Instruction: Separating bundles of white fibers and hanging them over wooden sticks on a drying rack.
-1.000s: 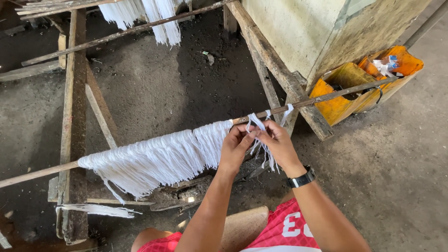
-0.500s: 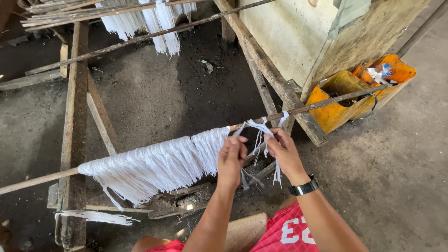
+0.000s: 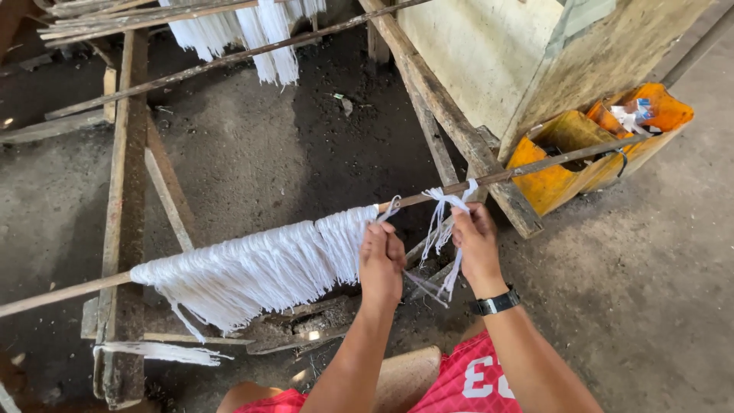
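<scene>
Over a dirt floor [image 3: 252,160], between rough wooden frame beams [image 3: 122,199], a thin rod [image 3: 535,167] is seen running slantwise from lower left to upper right; a dense curtain of white strands [image 3: 252,268] is draped over its left and middle length, hanging loose and a little splayed at the tips; just to the right of that mass, a small separate bunch of white strands [image 3: 442,222] is looped over the bare part of the rod.

The left hand [image 3: 381,260] is closed in a fist at the right edge of the curtain, fingers clenched on a few strands that trail off to the right below; the right hand [image 3: 475,243], a dark watch [image 3: 495,304] on its wrist, is held against the small bunch, fingers pinched on strands hanging from the loop; exactly how many are caught cannot be told.

The strands are judged very light, limp and soft, with no stiffness of their own; easily tangled or pulled off the rod; best taken in a pinch close under the rod, where the loop keeps them gathered, not at the free ends. The rod looks slender and likely springy under any pull.

Noted beyond: a second strand-hung rod [image 3: 229,57] at the top; an orange-yellow container [image 3: 566,164] at right beside a pale wall block [image 3: 489,53].
</scene>
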